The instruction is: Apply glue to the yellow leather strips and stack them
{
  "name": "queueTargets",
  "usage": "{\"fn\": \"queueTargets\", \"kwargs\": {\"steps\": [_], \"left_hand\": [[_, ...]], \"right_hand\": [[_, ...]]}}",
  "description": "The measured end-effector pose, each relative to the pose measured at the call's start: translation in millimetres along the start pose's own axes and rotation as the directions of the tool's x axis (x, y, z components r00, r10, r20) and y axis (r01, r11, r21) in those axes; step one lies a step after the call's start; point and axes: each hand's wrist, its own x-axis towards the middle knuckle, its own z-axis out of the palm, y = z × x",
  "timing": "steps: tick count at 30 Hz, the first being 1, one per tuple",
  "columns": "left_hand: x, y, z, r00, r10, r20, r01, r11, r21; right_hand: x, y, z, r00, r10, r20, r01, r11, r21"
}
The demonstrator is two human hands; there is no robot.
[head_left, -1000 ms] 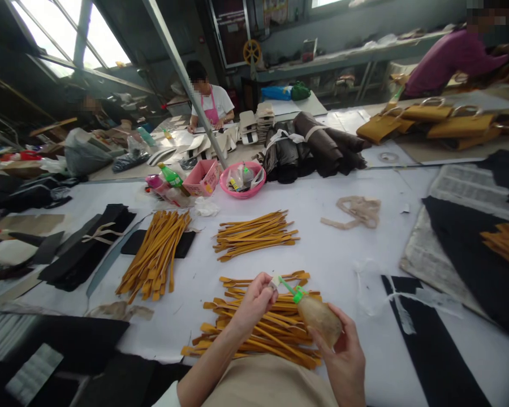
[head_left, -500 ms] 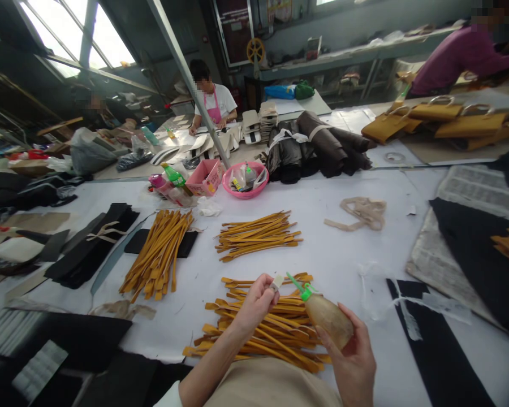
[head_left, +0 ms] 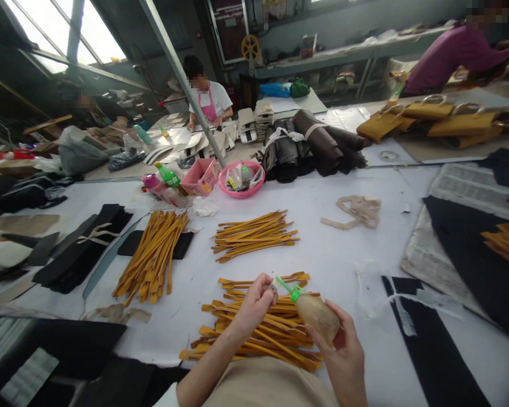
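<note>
My right hand [head_left: 346,355] is wrapped round a squeeze bottle [head_left: 319,317] with a cloudy tan body and a green nozzle. The bottle tilts to the left, and its nozzle tip meets or nearly meets a small pale tab [head_left: 274,284]. Thumb and fingers of my left hand [head_left: 257,302] pinch that tab; whether it is the end of a longer strip is hidden. Below both hands lies a loose pile of mustard-yellow straps [head_left: 220,332]. Another bundle of yellow straps [head_left: 254,234] rests just beyond, and a thicker bundle [head_left: 152,254] is to its left.
Along the table's far side stand a pink basket [head_left: 241,191], a pink box [head_left: 200,175] and a green bottle [head_left: 167,174]. Dark rolls [head_left: 322,141] lie behind them. Black strips [head_left: 432,339] are on the right, with yellow bags [head_left: 441,121] farther back. A person in a pink apron [head_left: 207,102] works opposite.
The bottle in my right hand has moved left, bringing its green nozzle to the pale tab. My left hand keeps its pinch. The whole view has shifted slightly.
</note>
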Motion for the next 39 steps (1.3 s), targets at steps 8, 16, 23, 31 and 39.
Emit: {"fn": "queueTargets", "kwargs": {"steps": [8,16,23,31,39], "left_hand": [[-1,9,-14.8,0.988,0.127,-0.092,-0.084,0.923,0.376],[43,40,-37.0,0.919,0.335,-0.209,-0.184,0.832,0.524],[139,30,-36.6,0.892,0.436,-0.118,-0.175,0.573,0.801],[148,-71,20.4,0.989,0.037,0.143,-0.147,0.365,0.919],[132,-85,23.7,0.993,-0.006,0.115,-0.105,0.377,0.920]], "right_hand": [[11,-3,-14,0.973,0.134,-0.191,-0.112,0.986,0.122],[29,0,-37,0.916,0.329,-0.231,-0.225,0.895,0.385],[34,8,-34,0.892,0.365,-0.266,-0.244,0.885,0.396],[33,16,-34,0.855,0.413,-0.312,-0.284,0.878,0.384],[32,7,-22,0.881,0.391,-0.267,-0.280,0.885,0.372]]}}
